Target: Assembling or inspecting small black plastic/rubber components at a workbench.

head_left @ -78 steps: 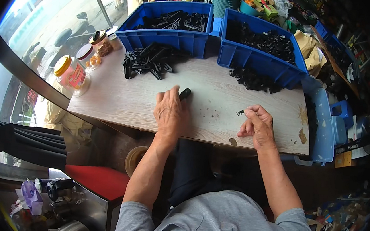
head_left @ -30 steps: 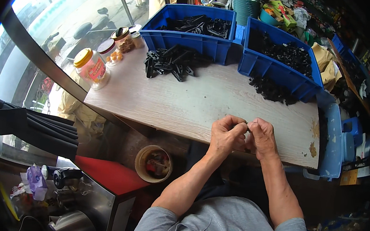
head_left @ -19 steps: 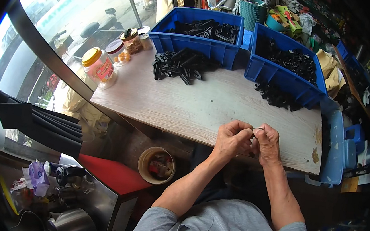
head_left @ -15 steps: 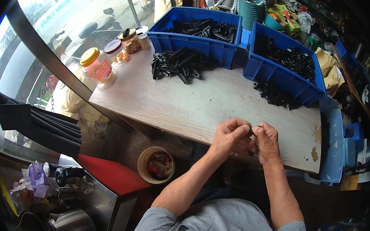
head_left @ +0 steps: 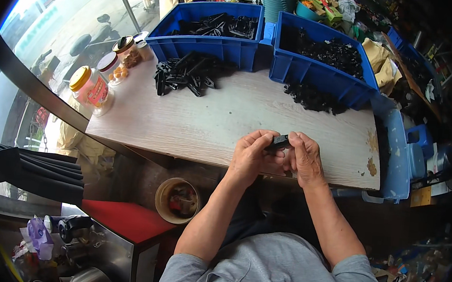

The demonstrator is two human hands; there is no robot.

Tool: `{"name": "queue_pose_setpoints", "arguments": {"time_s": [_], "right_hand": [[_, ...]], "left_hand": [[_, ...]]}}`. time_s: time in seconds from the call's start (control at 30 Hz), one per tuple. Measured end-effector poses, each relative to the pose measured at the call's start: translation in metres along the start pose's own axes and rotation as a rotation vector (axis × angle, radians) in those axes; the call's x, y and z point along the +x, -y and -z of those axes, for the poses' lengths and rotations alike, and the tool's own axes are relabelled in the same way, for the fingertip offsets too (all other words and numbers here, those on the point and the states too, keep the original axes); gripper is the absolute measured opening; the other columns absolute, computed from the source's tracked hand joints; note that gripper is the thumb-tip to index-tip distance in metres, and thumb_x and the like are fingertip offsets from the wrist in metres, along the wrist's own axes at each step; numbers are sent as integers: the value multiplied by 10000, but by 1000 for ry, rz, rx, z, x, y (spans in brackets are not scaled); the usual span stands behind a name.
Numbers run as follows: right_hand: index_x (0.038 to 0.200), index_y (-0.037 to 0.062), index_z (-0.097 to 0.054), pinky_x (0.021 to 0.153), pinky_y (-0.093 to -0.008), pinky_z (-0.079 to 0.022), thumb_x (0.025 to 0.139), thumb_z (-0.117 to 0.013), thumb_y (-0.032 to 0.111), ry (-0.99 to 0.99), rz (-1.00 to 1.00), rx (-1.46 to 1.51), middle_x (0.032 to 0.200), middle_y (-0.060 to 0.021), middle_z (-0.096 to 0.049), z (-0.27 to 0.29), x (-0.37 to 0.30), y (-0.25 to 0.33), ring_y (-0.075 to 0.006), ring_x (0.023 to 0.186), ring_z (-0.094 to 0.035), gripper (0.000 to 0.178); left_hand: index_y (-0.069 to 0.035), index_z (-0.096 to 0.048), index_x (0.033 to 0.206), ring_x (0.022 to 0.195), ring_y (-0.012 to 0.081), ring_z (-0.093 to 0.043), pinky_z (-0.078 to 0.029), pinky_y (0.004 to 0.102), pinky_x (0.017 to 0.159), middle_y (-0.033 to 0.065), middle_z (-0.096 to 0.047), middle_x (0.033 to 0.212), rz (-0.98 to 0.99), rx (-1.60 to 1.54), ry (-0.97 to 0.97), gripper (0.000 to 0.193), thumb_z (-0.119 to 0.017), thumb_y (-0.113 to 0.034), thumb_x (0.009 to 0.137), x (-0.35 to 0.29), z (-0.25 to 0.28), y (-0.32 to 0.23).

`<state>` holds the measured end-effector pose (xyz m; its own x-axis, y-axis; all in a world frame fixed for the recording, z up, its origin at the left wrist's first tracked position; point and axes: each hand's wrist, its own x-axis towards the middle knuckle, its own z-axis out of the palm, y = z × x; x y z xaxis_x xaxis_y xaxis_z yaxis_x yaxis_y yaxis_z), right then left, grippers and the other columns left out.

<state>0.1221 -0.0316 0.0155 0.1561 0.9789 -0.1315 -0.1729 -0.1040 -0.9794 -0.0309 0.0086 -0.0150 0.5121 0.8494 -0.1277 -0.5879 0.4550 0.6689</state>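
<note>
Between my two hands, above the table's near edge, is a small black plastic part [head_left: 279, 142]. My left hand [head_left: 252, 151] pinches its left end with thumb and fingers. On its right end my right hand [head_left: 304, 157] is closed, thumb and fingertips pressed against it. The fingers cover much of the part, so its full shape is hidden. Farther off on the pale wooden table [head_left: 184, 126] lies a pile of long black plastic pieces [head_left: 186, 73]. A heap of small black pieces [head_left: 314, 99] lies at the right.
Two blue bins [head_left: 207, 49] [head_left: 319, 76] holding black parts stand at the table's back. Jars [head_left: 93, 93] line the left side by the window. Below are a bucket [head_left: 159, 200] and a red-topped cabinet [head_left: 126, 221]. A light-blue plastic container [head_left: 399, 152] adjoins the table's right end.
The view has shifted, so the table and bins sit farther left. My hands have drawn slightly apart, and the black part between them now shows more fully.
</note>
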Motion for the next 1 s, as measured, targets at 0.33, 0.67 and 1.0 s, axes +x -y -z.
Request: {"name": "queue_pose_setpoints", "arguments": {"time_s": [0.33, 0.67, 1.0], "right_hand": [[757, 95, -551, 403, -214, -370, 928, -642, 298, -25, 6, -51, 559, 9, -513, 2, 0, 0, -70, 429, -453, 281], [685, 117, -450, 485, -372, -582, 920, -599, 251, -58, -12, 85, 469, 8, -374, 10, 0, -5, -111, 400, -455, 309], [705, 126, -450, 484, -404, -591, 921, -591, 282, -22, 1, 106, 468, 14, -348, 8, 5, -9, -115, 407, -468, 301]], "left_hand": [[15, -611, 1117, 749, 188, -698, -619, 325, 675, 113, -681, 889, 29, 49, 37, 205, -588, -125, 970, -6, -6, -5], [-7, -623, 1128, 905, 264, -623, -494, 358, 811, 159, -654, 1067, -825, 1050, -541, 317, -713, -95, 837, 13, 34, -38], [-134, -652, 1051, 984, 322, -610, -462, 448, 854, 92, -669, 987, -743, 1857, -1120, 248, -642, -187, 809, 62, 168, -164]]}}
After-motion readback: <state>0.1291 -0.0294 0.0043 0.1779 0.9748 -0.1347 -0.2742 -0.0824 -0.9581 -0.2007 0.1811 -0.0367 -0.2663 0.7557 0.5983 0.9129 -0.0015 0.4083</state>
